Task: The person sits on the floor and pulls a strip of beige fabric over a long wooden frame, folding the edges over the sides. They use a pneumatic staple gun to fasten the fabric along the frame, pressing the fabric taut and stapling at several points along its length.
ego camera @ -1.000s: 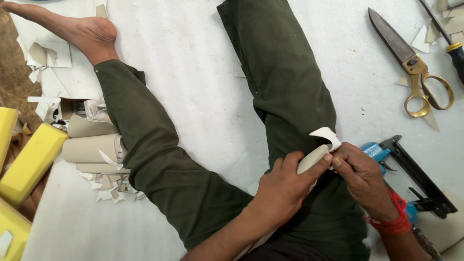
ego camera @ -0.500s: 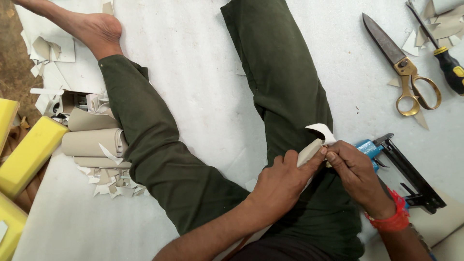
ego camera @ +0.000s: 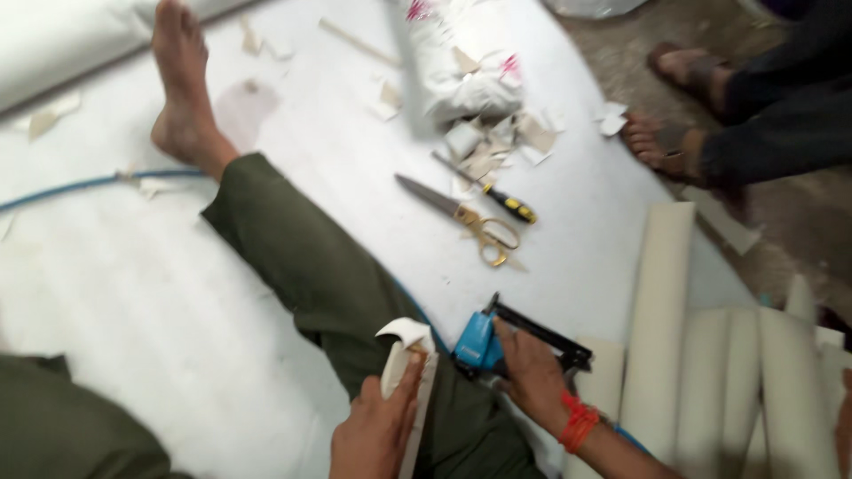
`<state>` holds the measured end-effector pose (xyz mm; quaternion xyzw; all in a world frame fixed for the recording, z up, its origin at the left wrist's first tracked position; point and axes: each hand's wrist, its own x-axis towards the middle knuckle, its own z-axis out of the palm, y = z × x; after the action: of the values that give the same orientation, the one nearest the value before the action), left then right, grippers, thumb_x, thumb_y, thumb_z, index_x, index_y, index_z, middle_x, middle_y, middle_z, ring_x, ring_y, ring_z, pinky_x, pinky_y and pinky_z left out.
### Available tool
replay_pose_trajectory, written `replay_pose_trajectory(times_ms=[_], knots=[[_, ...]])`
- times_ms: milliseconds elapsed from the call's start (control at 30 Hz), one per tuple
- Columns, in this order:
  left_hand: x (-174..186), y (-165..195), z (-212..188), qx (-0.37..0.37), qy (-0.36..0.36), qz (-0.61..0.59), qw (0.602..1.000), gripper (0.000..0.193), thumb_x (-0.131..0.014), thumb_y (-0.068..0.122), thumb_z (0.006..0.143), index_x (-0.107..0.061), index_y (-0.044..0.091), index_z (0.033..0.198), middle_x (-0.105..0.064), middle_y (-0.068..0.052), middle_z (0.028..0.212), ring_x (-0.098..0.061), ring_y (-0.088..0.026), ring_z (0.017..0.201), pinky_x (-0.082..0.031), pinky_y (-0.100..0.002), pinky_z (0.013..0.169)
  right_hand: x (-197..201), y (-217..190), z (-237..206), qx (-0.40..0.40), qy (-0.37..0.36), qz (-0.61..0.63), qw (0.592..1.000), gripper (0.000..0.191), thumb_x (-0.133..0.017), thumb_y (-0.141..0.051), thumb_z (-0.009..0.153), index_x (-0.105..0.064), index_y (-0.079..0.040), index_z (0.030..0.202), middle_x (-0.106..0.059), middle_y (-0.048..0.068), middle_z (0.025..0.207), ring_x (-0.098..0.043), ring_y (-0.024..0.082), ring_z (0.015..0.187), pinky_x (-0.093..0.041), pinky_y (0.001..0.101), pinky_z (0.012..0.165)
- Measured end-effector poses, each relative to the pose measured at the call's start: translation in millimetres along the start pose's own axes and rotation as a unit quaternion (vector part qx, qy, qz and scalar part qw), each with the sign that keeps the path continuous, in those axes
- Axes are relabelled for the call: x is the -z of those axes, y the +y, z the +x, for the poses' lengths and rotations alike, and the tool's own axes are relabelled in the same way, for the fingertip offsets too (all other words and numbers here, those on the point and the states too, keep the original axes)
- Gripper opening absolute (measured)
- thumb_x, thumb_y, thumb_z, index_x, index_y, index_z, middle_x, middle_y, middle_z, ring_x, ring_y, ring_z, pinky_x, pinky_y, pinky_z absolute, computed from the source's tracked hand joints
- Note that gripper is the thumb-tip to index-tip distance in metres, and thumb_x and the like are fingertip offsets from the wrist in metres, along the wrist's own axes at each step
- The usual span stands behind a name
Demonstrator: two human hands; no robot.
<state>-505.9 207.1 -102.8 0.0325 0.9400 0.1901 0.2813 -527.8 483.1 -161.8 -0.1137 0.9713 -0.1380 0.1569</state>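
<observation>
Change noted since half a second ago: my right hand [ego camera: 531, 377] has left the rolled white strip [ego camera: 401, 355] and now grips the blue staple gun [ego camera: 497, 341] on the floor sheet [ego camera: 177, 293]. Left hand [ego camera: 377, 426] alone holds the strip, over the green trouser leg [ego camera: 319, 266]. Scissors [ego camera: 470, 222] lie well apart.
</observation>
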Motion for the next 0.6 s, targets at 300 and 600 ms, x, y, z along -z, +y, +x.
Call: replay_pose_trajectory(times_ms=[300, 600], knots=[[-19.3, -7.8, 4.9, 0.009, -0.001, 0.063, 0.998, 0.075, -0.061, 0.041, 0.096, -0.024, 0.062, 0.157, -0.046, -0.009, 0.096, -0.067, -0.028, 0.074, -0.057, -0.046, 0.060, -13.6, -6.6, -11.7, 0.001, -0.055, -0.053, 0.997, 0.104, -0.075, -0.008, 0.074, -0.015, 0.005, 0.157, -0.054, 0.015, 0.102, -0.057, 0.032, 0.092, -0.048, 0.0439, 0.080], [7.9, -8.9, -44.6, -0.123, 0.170, -0.149, 0.966, 0.065, -0.057, 0.008, 0.097, -0.044, 0.033, 0.156, -0.055, -0.014, 0.099, -0.061, -0.036, 0.085, -0.053, -0.047, 0.065, 14.5, 26.8, -8.5, -0.128, 0.022, 0.267, 0.955, 0.075, -0.081, -0.027, 0.073, -0.054, -0.005, 0.139, -0.070, 0.014, 0.086, -0.063, 0.026, 0.072, -0.055, 0.0426, 0.066]])
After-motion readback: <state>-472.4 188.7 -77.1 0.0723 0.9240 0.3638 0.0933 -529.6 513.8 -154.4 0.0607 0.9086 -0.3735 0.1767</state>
